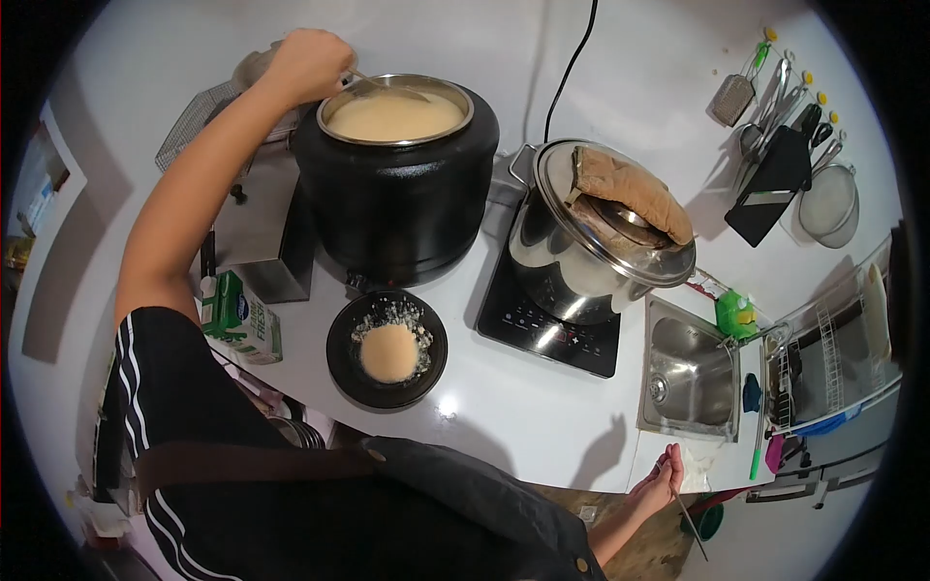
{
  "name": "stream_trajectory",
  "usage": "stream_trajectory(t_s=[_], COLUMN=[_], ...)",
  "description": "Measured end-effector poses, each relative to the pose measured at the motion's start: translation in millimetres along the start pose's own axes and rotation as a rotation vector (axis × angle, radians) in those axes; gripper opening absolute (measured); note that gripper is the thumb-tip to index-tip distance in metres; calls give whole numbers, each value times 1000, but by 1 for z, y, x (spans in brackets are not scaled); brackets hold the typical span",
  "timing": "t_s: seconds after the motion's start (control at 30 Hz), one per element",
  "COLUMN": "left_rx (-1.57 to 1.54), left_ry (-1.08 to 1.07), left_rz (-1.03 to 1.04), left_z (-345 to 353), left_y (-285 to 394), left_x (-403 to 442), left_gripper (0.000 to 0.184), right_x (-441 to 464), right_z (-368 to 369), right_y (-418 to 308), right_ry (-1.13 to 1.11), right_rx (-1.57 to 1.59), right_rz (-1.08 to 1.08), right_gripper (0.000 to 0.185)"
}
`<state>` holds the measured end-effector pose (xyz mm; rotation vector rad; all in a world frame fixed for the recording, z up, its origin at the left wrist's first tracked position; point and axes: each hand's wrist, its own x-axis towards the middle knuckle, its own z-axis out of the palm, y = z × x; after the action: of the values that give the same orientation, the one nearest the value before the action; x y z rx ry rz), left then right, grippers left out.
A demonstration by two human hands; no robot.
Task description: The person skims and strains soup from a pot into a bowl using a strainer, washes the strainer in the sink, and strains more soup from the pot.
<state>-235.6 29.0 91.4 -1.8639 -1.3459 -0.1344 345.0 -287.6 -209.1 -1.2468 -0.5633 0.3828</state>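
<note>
At the upper left, my left hand (312, 66) is closed around the handle of a ladle (373, 79). Its far end dips into the pale creamy soup (392, 116) filling a black soup kettle (392, 194). My right hand (663, 478), low on the right beside the counter edge, is closed on a thin metal rod (692, 528) that points downward; what its other end is, I cannot tell. Between the arms a black bowl (341, 363) stands on the counter, with a smooth pool of the same pale colour and white crumbly bits around it.
A lidded steel pot (552, 271) with brown mitts (630, 189) on top stands on an induction cooker (581, 349). Right of it are a sink (693, 363) and dish rack (828, 358). A green carton (242, 320) stands left. Utensils hang on the wall.
</note>
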Motion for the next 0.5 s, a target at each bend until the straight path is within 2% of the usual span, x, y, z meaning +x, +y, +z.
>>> stream_trajectory(t_s=[0.03,0.1,0.33,0.5], left_rx=[-1,25,26,127], left_ry=[1,-67,-121,-334], left_rz=[5,145,276,336], left_z=[2,10,41,50], left_y=[2,4,15,34], left_x=[7,21,55,67], left_gripper=[6,8,10,14], right_x=[-1,-3,-10,-12], right_z=[1,2,1,-7], right_y=[0,2,1,1], right_ry=[1,-7,73,96], right_rx=[-5,-3,-40,-26], right_rz=[-3,-6,9,-18], right_gripper=[25,25,25,25])
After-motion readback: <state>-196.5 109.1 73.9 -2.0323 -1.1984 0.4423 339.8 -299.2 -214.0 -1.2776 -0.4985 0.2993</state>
